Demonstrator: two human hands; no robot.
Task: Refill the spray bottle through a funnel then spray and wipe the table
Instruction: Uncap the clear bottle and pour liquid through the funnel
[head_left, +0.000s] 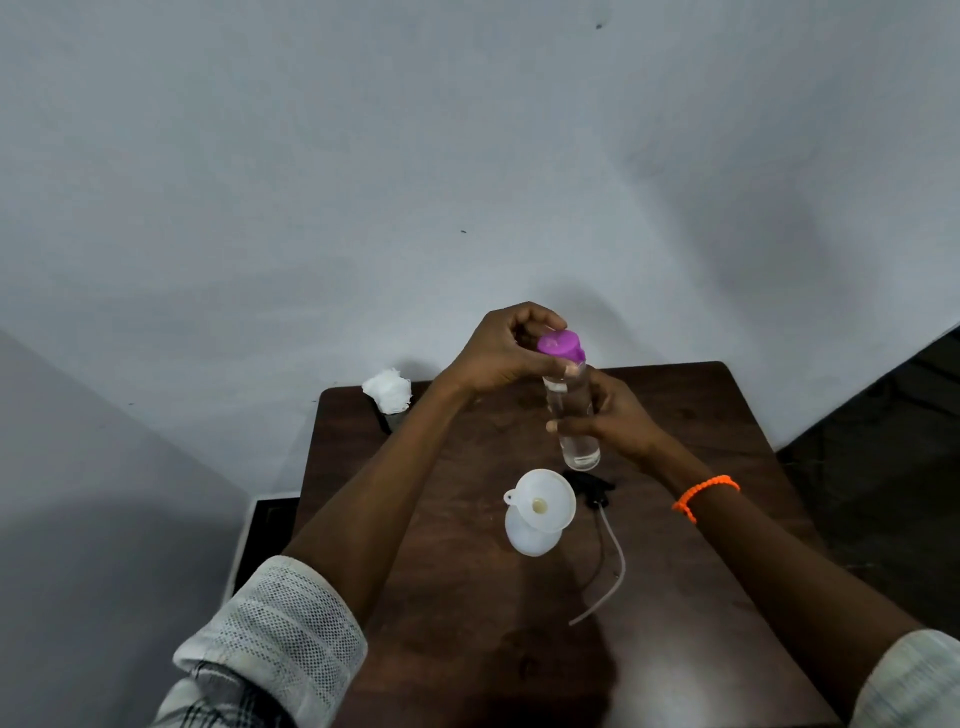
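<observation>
A clear water bottle (576, 441) with a purple cap (560, 346) is held upright above the dark wooden table (467, 597). My right hand (613, 418) grips its body. My left hand (501, 353) curls its fingers round the purple cap. Below, a white funnel (543, 501) sits in the neck of a white spray bottle (530, 540) standing on the table. The black spray head (589, 488) with its long dip tube (615, 566) lies on the table to the right of the funnel. A crumpled white cloth (387, 389) rests at the table's far left corner.
A grey wall stands right behind the table. The dark floor shows at the right, and a pale-framed object (254, 540) stands low at the table's left. An orange bead bracelet (704, 496) is on my right wrist.
</observation>
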